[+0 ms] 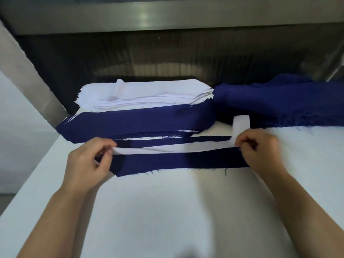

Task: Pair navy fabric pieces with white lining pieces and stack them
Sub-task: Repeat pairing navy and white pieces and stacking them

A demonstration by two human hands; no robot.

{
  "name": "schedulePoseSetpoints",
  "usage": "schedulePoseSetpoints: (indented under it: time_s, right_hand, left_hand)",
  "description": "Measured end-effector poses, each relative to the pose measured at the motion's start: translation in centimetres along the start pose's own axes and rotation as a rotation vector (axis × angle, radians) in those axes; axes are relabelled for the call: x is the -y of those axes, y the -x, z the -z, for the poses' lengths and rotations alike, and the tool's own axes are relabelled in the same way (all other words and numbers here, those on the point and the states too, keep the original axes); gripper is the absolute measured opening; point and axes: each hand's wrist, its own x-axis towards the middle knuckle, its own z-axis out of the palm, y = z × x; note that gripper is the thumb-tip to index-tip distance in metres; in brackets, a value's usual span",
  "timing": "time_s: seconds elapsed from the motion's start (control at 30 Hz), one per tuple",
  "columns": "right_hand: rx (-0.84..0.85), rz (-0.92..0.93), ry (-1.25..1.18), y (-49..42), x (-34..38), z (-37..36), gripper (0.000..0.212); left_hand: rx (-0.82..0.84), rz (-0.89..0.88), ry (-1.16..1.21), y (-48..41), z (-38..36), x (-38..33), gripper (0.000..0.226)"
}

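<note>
A long navy fabric piece lies across the white table with a white lining strip along its far edge. My left hand pinches the left ends of both. My right hand pinches the right ends, where the lining's free end folds upward. Just behind lies another paired navy and white strip. Further back sits a stack of navy pieces, and behind that a stack of white lining pieces.
A heap of loose navy fabric lies at the back right. The white table spreads toward me, its left edge running diagonally. A dark machine opening with a metal frame stands behind the stacks.
</note>
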Motion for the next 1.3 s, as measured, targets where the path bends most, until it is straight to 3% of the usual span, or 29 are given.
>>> schedulePoseSetpoints:
  time_s: [0.07,0.23,0.37,0.5,0.77,0.87,1.03,1.3]
  right_hand:
    - [0.035,-0.023,-0.037,0.3,-0.3,0.2,0.041]
    - [0.028,-0.163,-0.219,0.1,-0.6,0.7,0.025]
    - [-0.042,-0.221,-0.135,-0.2,-1.0,0.9,0.018]
    - [-0.111,-0.282,-0.044,-0.3,-1.7,0.6,0.012]
    - [-0.032,-0.238,-0.008,-0.4,-2.2,0.5,0.040]
    - [-0.073,-0.257,-0.056,-0.4,-2.3,0.5,0.047]
    - [-0.123,-0.247,0.005,-0.6,-2.5,0.5,0.037]
    - [0.009,-0.336,0.126,-0.4,-3.3,0.4,0.039]
  left_hand:
    - [0.008,0.058,0.044,0.1,0.3,-0.2,0.032]
    - [-0.016,0.217,0.176,0.3,0.6,0.0,0.029]
    - [-0.080,0.347,0.153,0.1,0.6,0.2,0.021]
    - [-0.026,0.390,0.129,0.0,0.7,0.8,0.052]
    - [-0.026,0.462,0.177,-0.1,0.4,1.3,0.073]
    - [-0.062,0.428,0.204,-0.2,0.4,1.1,0.064]
    - [-0.013,0.377,0.217,-0.2,0.4,0.8,0.050]
    - [0.049,0.401,0.155,-0.2,0.1,1.2,0.032]
